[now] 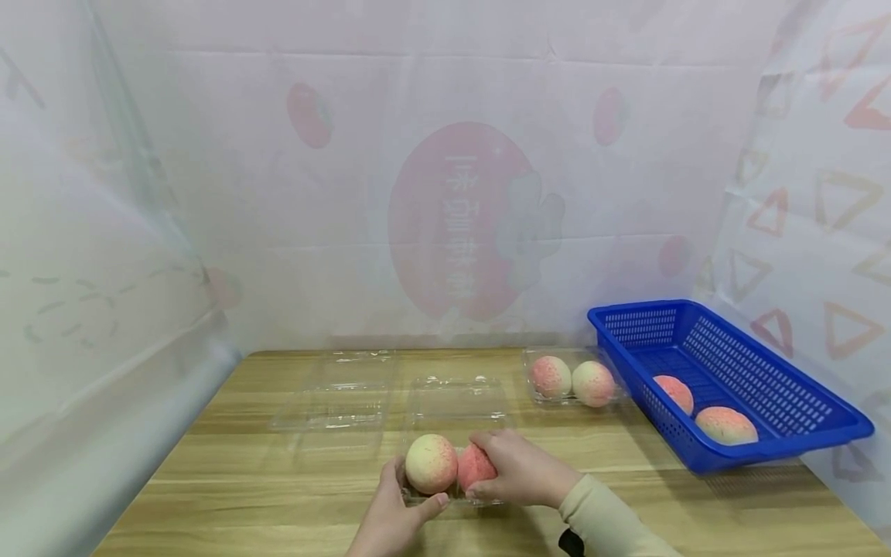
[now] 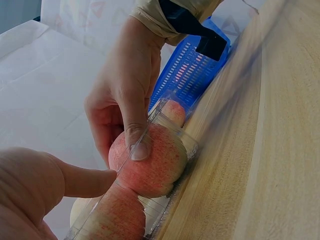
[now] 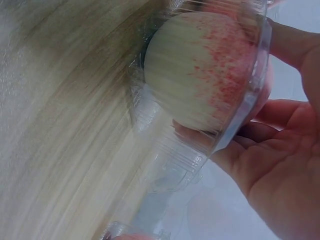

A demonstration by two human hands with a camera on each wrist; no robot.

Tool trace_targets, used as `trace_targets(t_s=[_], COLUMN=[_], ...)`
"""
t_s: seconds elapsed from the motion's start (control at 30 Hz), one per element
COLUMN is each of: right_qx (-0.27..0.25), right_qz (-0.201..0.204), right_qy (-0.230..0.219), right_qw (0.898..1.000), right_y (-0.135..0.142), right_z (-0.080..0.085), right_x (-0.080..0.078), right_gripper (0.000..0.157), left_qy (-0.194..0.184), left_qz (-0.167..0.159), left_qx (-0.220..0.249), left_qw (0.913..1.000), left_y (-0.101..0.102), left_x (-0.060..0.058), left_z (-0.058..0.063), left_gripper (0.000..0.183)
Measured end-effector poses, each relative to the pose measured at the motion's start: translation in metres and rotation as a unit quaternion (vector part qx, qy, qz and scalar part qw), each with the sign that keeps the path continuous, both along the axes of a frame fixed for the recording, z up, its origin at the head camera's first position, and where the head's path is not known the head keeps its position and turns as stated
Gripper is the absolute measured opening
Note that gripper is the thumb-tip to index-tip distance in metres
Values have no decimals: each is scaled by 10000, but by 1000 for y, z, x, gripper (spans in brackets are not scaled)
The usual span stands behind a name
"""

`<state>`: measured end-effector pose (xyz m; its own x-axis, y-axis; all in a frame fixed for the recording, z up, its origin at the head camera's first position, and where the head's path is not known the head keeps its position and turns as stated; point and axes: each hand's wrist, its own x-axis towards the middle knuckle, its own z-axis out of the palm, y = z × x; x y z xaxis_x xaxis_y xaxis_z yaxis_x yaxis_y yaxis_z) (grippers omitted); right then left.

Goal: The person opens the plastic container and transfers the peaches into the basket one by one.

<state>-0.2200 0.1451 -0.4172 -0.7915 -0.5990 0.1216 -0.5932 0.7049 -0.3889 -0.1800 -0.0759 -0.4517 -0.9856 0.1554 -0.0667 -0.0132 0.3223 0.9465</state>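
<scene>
A clear plastic clamshell box [image 1: 455,401] lies with its lid folded back at the front middle of the table. Its left half holds a cream and pink peach [image 1: 431,464]. My left hand [image 1: 397,512] grips the box's left end, thumb along the front rim. In the right half, a redder peach [image 1: 475,467] sits between the thumb and fingers of my right hand [image 1: 524,470]. The left wrist view shows the right thumb pressed on this peach [image 2: 167,167]. In the right wrist view the box wall [image 3: 252,85] stands in front of the gripped peach [image 3: 192,70].
Another clear box with two peaches [image 1: 551,377] stands at the back right. Beside it a blue basket [image 1: 800,442] holds two more peaches [image 1: 726,425]. Open, see-through boxes [image 1: 341,406] lie at the back left. White printed cloth [image 1: 278,232] walls the table.
</scene>
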Motion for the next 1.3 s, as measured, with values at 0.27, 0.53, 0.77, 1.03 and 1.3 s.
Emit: trace_targets(t_s=[0.27,0.53,0.77,1.03,1.3], right_qx=[-115,-194,-281,-617,-1087], right_qz=[163,388,276,395,354], right_qy=[-88,-52,-221,-347,-423], right_qw=[9998,9990,9990,9967,9925], right_y=[-2,-3,-3,0,4], right_z=[2,3,4,2,2], right_x=[-5,-9,-10,-16,-16], right_gripper=[51,37,38,31,30], left_qy=[66,120,52,-37,-110], left_qz=[-118,-89,-32,40,26], left_qx=[44,88,88,169,179], left_qw=[9999,9998,9999,9998,9998], left_y=[-2,-1,-1,2,-1], left_x=[2,2,3,3,2], left_z=[1,2,2,1,1], left_gripper=[92,90,92,93,96])
